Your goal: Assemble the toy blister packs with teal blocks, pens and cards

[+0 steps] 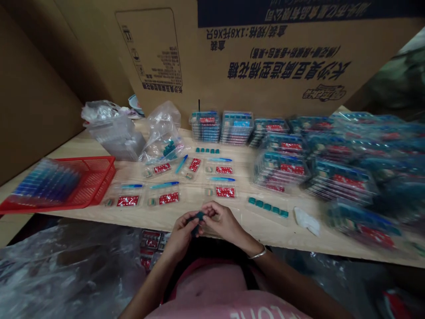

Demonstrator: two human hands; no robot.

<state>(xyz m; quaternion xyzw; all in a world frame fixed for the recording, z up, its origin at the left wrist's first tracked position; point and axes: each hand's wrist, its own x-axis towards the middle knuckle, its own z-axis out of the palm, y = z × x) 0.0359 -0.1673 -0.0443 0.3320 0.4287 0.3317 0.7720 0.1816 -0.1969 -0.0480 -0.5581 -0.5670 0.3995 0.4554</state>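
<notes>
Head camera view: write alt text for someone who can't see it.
The left hand and right hand pinch small teal pieces over a wooden table laid with clear trays of red cards, beside stacked plastic packs and a red mesh basket.

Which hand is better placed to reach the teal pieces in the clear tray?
Right, probably: the right hand is on that side, nearer the teal pieces than the left hand. But both hands are holding a teal piece between them.

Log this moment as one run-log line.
left hand: teal piece | right hand: teal piece | beside: clear tray holding teal pieces
</notes>
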